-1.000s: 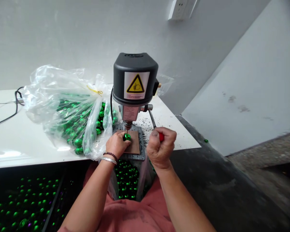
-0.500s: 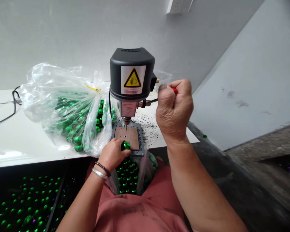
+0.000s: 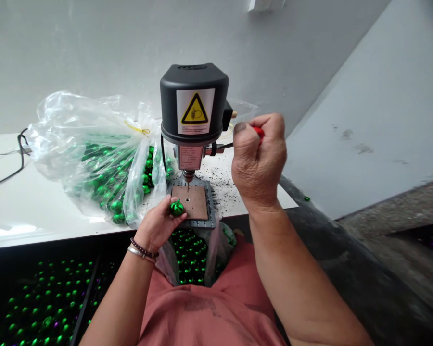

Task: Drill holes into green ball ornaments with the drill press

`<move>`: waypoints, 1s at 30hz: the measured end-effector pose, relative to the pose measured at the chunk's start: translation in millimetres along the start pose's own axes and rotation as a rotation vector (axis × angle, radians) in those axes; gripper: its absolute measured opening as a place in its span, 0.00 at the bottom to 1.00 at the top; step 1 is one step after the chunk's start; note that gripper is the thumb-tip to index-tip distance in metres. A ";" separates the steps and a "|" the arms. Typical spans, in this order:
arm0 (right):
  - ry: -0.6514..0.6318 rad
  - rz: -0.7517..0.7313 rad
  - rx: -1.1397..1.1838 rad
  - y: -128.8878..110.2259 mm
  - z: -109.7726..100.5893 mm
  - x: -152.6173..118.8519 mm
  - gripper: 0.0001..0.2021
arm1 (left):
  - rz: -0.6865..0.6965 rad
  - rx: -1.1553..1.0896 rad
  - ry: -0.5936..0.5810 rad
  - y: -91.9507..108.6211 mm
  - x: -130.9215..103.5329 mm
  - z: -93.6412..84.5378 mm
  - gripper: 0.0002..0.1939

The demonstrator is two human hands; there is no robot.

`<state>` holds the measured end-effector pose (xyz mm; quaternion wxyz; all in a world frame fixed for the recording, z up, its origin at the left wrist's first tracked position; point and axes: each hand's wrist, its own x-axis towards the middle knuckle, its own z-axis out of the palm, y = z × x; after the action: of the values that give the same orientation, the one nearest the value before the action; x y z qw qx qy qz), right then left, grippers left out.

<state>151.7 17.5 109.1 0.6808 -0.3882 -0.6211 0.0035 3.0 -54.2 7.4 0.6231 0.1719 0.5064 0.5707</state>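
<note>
A black drill press with a yellow warning label stands at the table's front edge. Its thin bit points down above a brown board with a small hole, on a grey metal base. My left hand holds a shiny green ball at the board's left front corner, its small cap turned up. My right hand is closed round the red knob of the press lever, right of the machine.
A clear plastic bag of green balls lies left on the white table. Dark shavings lie right of the base. An open bag of green balls hangs below. More balls lie lower left.
My left hand has turned palm up and shifted slightly left, bringing the ball's cap into view. The ball has moved left and up with it. My right hand still grips the knob.
</note>
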 end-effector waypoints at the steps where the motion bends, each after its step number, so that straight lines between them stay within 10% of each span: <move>1: -0.004 -0.002 0.003 0.2 -0.3 -0.5 0.08 | 0.001 -0.021 0.001 0.4 -0.2 -0.2 0.06; 9: -0.020 0.023 0.013 0.1 -2.4 -1.4 0.07 | 0.263 0.492 0.084 -8.4 10.8 -6.5 0.28; 16: -0.039 0.026 0.041 1.6 -4.4 -0.5 0.08 | 0.463 1.119 0.242 -5.8 25.1 -0.6 0.18; 30: -0.192 0.215 -0.211 23.2 34.0 69.2 0.17 | 0.447 1.009 0.129 -6.7 38.5 -9.4 0.17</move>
<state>149.8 85.2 152.6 0.5695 -0.5195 -0.6351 0.0484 -7.5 -25.4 -18.7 0.2951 0.5171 0.7052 0.3850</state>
